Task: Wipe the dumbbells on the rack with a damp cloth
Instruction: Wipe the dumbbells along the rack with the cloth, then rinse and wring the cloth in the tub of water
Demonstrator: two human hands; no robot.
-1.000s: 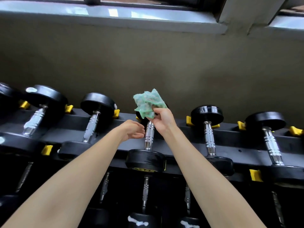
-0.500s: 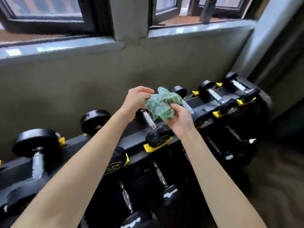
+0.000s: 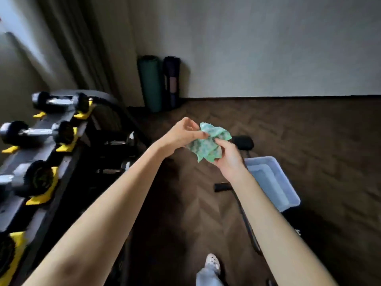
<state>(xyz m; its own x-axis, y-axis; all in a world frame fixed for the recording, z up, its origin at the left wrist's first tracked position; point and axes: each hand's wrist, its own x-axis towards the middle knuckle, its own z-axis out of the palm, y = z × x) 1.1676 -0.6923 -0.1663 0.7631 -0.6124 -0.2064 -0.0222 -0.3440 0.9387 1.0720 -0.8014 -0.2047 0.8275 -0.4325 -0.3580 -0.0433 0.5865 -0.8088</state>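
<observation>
Standing over the floor [image 3: 309, 131], the person holds the green cloth [image 3: 208, 144] in the air with both hands. The left hand [image 3: 181, 135] pinches one side with thumb and curled fingers; the right hand [image 3: 228, 159] grips the lower part. A blue tub [image 3: 274, 182] lies on the floor beyond the right forearm. The dumbbells [image 3: 37, 132] rest on the rack [image 3: 12, 209] at the left, well apart from the cloth. I think a cloth too wet may drip on the floor and leave handles slippery.

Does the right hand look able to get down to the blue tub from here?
Probably yes. The right hand grips the cloth with the left hand; the blue tub sits open on the floor below it, nothing between, though a stoop looks needed.
</observation>
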